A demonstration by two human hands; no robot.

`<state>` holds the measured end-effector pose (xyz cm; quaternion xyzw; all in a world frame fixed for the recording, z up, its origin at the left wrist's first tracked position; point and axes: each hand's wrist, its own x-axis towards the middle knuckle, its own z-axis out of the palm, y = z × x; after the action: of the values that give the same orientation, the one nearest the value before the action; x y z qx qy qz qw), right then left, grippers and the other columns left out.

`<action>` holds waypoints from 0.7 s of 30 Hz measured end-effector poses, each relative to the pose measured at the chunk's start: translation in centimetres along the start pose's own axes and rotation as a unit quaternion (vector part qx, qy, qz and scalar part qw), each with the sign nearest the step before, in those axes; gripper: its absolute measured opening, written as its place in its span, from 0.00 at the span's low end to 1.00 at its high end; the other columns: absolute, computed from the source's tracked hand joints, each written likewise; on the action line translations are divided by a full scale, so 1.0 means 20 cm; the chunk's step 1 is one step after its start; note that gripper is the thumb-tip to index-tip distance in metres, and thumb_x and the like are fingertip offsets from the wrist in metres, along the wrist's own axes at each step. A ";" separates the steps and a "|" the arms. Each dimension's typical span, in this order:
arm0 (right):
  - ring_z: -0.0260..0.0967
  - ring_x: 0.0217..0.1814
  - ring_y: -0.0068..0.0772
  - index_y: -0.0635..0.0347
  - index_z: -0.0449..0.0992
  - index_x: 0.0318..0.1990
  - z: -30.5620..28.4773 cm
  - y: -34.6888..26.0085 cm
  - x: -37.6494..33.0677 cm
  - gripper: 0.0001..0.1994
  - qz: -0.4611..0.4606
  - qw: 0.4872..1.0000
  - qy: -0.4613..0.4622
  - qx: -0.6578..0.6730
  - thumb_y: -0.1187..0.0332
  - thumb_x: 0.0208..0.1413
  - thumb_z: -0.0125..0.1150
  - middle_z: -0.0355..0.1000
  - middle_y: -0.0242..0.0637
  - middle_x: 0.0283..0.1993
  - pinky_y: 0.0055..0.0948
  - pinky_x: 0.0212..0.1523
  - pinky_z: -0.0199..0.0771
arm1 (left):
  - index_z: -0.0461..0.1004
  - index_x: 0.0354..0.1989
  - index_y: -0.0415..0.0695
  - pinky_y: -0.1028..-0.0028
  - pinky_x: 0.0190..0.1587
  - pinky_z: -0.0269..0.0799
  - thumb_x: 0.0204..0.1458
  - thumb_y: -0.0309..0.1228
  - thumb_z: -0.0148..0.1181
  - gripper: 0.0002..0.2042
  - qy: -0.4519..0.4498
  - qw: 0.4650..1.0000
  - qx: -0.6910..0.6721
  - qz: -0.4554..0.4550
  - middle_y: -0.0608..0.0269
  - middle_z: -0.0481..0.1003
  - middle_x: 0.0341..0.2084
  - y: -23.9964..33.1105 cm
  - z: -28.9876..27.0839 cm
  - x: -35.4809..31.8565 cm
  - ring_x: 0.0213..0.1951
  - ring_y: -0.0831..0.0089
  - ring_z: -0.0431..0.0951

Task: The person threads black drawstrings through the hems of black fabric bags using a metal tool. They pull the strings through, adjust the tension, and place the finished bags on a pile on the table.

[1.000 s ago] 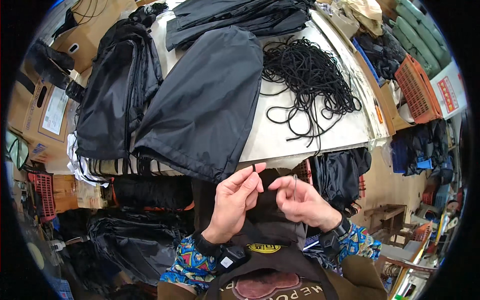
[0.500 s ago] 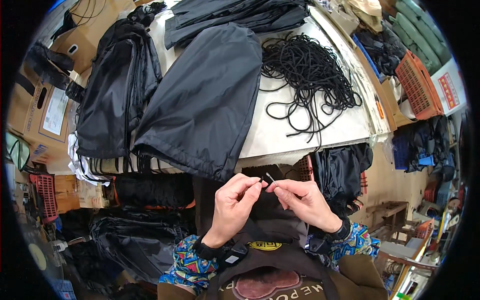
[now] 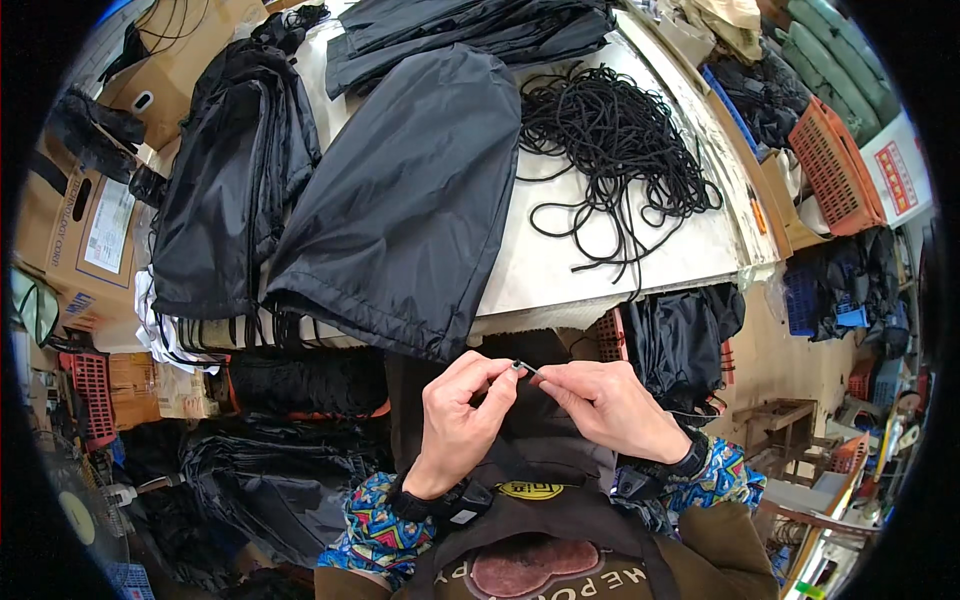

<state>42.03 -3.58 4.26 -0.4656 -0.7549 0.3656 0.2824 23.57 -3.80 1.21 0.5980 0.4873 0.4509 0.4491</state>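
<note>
In front of my apron, both hands are raised close together, just off the table's near edge. My left hand (image 3: 465, 412) is closed, thumb and forefinger pinching a small dark piece that looks like a cord end (image 3: 517, 364). My right hand (image 3: 605, 402) pinches a thin silver-coloured metal rod (image 3: 530, 370), its tip meeting the dark piece at my left fingertips. Beyond them a black fabric bag (image 3: 410, 190) lies flat, its hemmed end hanging over the edge near my left hand. A tangled heap of black cord (image 3: 620, 140) lies to its right.
A stack of black bags (image 3: 220, 200) lies left on the white tabletop (image 3: 545, 260), with more black fabric (image 3: 470, 40) at the back. Cardboard boxes (image 3: 85, 235) stand left. Below the table are more black bags (image 3: 680, 345). An orange basket (image 3: 835, 165) sits far right.
My right hand has turned and shifted slightly, bringing the rod from a raised, separate position down against the dark piece in my left fingers. My left hand has hardly moved.
</note>
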 end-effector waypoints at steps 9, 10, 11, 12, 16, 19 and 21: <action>0.71 0.28 0.49 0.66 0.74 0.38 0.01 0.03 -0.01 0.07 -0.023 0.999 0.005 -0.041 0.74 0.53 0.55 0.71 0.47 0.26 0.38 0.26 0.70 | 0.73 0.49 0.36 0.87 0.24 0.59 0.57 0.28 0.56 0.13 -0.072 0.930 -0.285 -0.221 0.67 0.75 0.27 0.00 -0.03 -0.01 0.23 0.88 0.67; 0.71 0.27 0.48 0.65 0.74 0.39 0.02 0.03 -0.01 0.07 -0.031 0.999 0.008 -0.041 0.74 0.53 0.55 0.70 0.46 0.25 0.38 0.26 0.70 | 0.72 0.50 0.36 0.88 0.24 0.59 0.58 0.29 0.56 0.14 -0.081 0.922 -0.303 -0.226 0.67 0.75 0.27 0.00 -0.03 -0.01 0.23 0.88 0.66; 0.71 0.27 0.48 0.65 0.73 0.39 0.02 0.04 -0.01 0.07 -0.027 0.998 0.004 -0.057 0.74 0.53 0.55 0.70 0.45 0.25 0.38 0.25 0.70 | 0.72 0.49 0.36 0.88 0.24 0.59 0.58 0.28 0.55 0.13 -0.077 0.923 -0.302 -0.226 0.67 0.75 0.27 0.00 -0.03 -0.01 0.22 0.88 0.66; 0.71 0.26 0.47 0.64 0.73 0.38 0.02 0.04 -0.01 0.06 -0.024 0.997 0.001 -0.073 0.74 0.53 0.55 0.69 0.45 0.24 0.38 0.24 0.70 | 0.73 0.49 0.36 0.87 0.23 0.59 0.58 0.28 0.55 0.13 -0.073 0.924 -0.300 -0.226 0.67 0.75 0.26 0.00 -0.02 -0.01 0.22 0.88 0.66; 0.70 0.26 0.46 0.66 0.74 0.42 0.02 0.01 -0.01 0.10 -0.006 0.988 -0.031 -0.150 0.77 0.51 0.57 0.70 0.46 0.27 0.36 0.26 0.70 | 0.73 0.44 0.37 0.87 0.18 0.56 0.58 0.27 0.54 0.09 -0.033 0.968 -0.194 -0.158 0.67 0.72 0.25 -0.02 0.04 -0.01 0.17 0.89 0.63; 0.70 0.26 0.45 0.66 0.74 0.41 0.03 0.00 -0.01 0.09 -0.017 0.992 -0.014 -0.125 0.77 0.51 0.58 0.70 0.45 0.26 0.36 0.25 0.70 | 0.72 0.40 0.37 0.86 0.19 0.58 0.58 0.26 0.52 0.07 0.009 0.996 -0.081 -0.027 0.69 0.69 0.27 -0.06 0.06 0.00 0.18 0.88 0.63; 0.70 0.26 0.46 0.66 0.74 0.40 0.03 0.01 -0.01 0.09 -0.019 0.992 -0.030 -0.120 0.76 0.51 0.57 0.70 0.46 0.26 0.37 0.25 0.70 | 0.72 0.39 0.36 0.85 0.19 0.60 0.58 0.24 0.53 0.05 0.064 0.984 -0.161 -0.034 0.67 0.70 0.28 -0.03 0.08 0.01 0.19 0.87 0.66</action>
<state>41.80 -3.93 3.80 -0.4708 -0.8101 0.2805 0.2084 25.12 -3.79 0.39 0.4710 0.4557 0.5453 0.5226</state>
